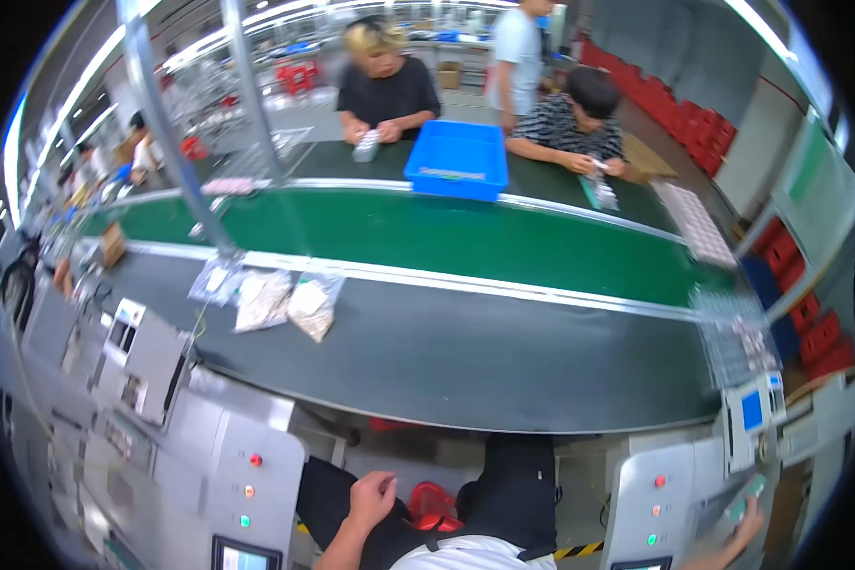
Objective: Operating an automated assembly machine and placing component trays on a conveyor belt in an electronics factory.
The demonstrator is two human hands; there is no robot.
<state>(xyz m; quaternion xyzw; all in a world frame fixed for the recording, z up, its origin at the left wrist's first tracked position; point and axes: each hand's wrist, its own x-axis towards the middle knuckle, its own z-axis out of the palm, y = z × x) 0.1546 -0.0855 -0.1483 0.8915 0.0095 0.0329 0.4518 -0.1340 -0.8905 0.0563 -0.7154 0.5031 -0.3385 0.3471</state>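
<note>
My left hand (372, 499) is held over my lap, its fingers curled in, and nothing shows in it. Far to the right, my right hand (750, 524) grips a pale green, flat piece (743, 496) beside the right-hand machine (636, 475). Motion blurs this hand and the piece, so its exact kind cannot be made out. Just beyond it, a small grey unit with a blue screen (752, 410) stands on that machine. The left machine (214, 456) has red, orange and green buttons.
Bags of small pale parts (263, 299) lie on the dark worktable (465, 351). Behind runs a green conveyor belt (389, 228) with metal rails. A blue bin (458, 157) stands across it, near two seated people handling small parts. Clear trays (746, 332) sit at the table's right end.
</note>
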